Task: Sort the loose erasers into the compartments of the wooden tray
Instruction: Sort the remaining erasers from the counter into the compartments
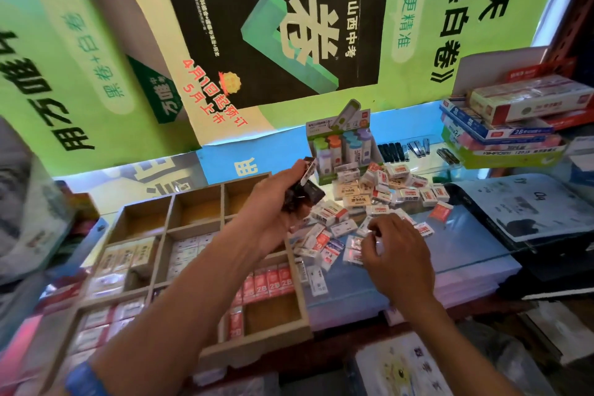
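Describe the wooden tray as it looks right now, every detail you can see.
The tray is a shallow, light wooden box, split by thin walls into rectangular compartments. It lies flat on the blue counter, left of the loose eraser pile. The far compartments show bare bottoms; the middle and near ones hold rows of wrapped erasers, some red ones marked 2B. The near right compartment is mostly bare. The left forearm crosses above it, hiding part of it.

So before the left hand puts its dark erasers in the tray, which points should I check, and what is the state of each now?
1. Left hand holds the dark erasers firmly: ok.
2. An empty compartment exists in the wooden tray, such as the far middle compartment: ok.
3. Left hand is above that compartment: not ok, it is over the tray's right edge.
4. Right hand is out of the tray, on the loose pile: ok.
5. Whether a compartment already has dark erasers: cannot tell.
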Demonstrator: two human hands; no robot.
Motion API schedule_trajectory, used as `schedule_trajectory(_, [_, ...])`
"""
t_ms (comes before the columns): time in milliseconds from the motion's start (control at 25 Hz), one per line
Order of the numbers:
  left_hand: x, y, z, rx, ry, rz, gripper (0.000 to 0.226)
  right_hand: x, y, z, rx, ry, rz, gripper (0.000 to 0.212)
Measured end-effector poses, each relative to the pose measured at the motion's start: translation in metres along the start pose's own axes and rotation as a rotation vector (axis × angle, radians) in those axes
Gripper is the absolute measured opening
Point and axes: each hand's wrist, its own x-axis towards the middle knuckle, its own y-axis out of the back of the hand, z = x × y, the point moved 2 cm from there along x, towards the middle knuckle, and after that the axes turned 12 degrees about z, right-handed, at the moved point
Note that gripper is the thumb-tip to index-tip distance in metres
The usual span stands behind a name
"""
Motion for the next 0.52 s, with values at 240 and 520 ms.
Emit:
schedule_trajectory(240, [-0.068,0.088,0.006,-0.152,-0.052,0.009,0.016,-0.013,0.034,-0.089,0.792,-0.426,-0.158,0.021])
schedule_trajectory(520, [-0.106,0.167,0.000,-0.046,-0.092,0.021,0.021,-0.053,0.028,-0.217,0.796,-0.029,-0.371,0.035])
